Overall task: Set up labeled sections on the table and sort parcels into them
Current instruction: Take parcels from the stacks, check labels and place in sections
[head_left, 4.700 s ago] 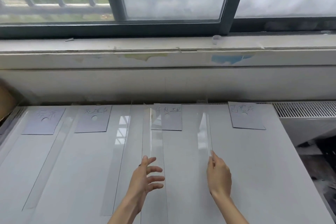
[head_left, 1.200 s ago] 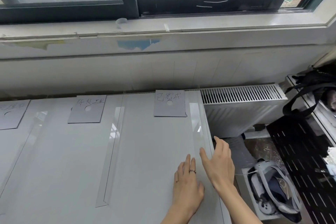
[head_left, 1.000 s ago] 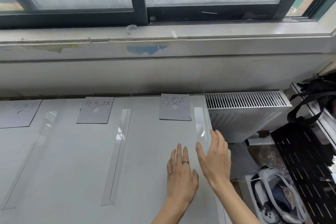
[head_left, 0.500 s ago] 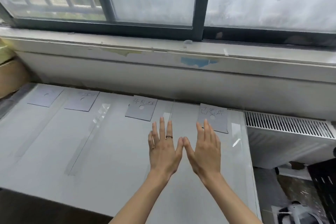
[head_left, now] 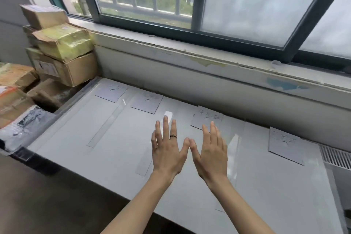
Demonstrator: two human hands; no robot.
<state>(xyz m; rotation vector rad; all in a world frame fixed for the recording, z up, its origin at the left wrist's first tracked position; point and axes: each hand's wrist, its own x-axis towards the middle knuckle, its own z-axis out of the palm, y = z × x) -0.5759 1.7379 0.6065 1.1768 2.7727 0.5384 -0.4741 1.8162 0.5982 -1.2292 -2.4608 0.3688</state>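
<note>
Several grey label cards with handwriting lie along the back of the white table (head_left: pixel 79 148): one at the far left (head_left: pixel 111 92), a second (head_left: pixel 147 102), a third (head_left: pixel 206 119) and one at the right (head_left: pixel 285 145). Clear strips (head_left: pixel 105 127) run front to back between them as dividers. My left hand (head_left: pixel 167 148), with a ring, and my right hand (head_left: pixel 210 150) hover side by side over the table's middle, fingers straight, thumbs almost touching, holding nothing. Cardboard parcels (head_left: pixel 62 51) are stacked at the table's left end.
More parcels, one in a grey plastic bag (head_left: pixel 24 125), lie at the left, lower than the table. A window sill (head_left: pixel 209 57) and wall run behind the table. A white radiator (head_left: pixel 336 157) adjoins the right end. Dark floor (head_left: pixel 57 199) lies in front.
The view has swung left, bringing the parcel stack into sight. Both hands left the strip at the right edge and now hover flat over the table's middle.
</note>
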